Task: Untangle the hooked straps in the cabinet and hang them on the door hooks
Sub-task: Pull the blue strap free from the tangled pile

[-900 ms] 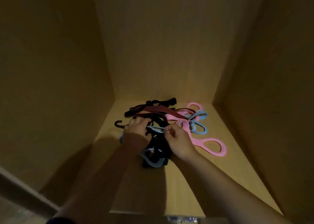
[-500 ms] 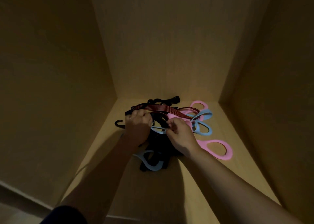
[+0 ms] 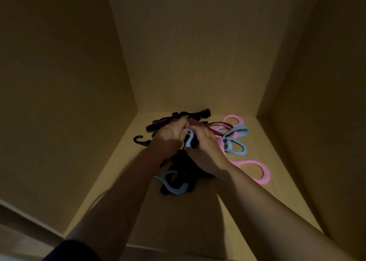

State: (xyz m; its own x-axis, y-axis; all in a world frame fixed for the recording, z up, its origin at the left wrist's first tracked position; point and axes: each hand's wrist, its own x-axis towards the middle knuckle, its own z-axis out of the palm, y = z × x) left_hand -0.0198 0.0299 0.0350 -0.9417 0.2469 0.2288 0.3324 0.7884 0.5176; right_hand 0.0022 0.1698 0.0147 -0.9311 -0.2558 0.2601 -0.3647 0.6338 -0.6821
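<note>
Head view, looking down into a dim wooden cabinet (image 3: 198, 62). On its floor, near the back, lies a tangle of straps (image 3: 190, 165): a red-and-black striped strap (image 3: 200, 124), black webbing, pale blue loops (image 3: 236, 143) and pink loops (image 3: 255, 171), with a black hook (image 3: 141, 140) poking out to the left.

My left hand (image 3: 168, 139) and right hand (image 3: 208, 151) are close together over the middle of the pile, fingers pinched on a pale blue loop end (image 3: 189, 139) between them, lifted a little off the heap. I cannot tell how firmly either one grips.

I judge the straps light and limp, so they will sag and drag their neighbours along. The blue and pink loops look rubbery, likely stretchy and a bit grabby. The hook seems the stiff part, and apt to snag. Best hold, I think, is at a loop end or a hook, working one strap free at a time. No door hooks are in view.
</note>
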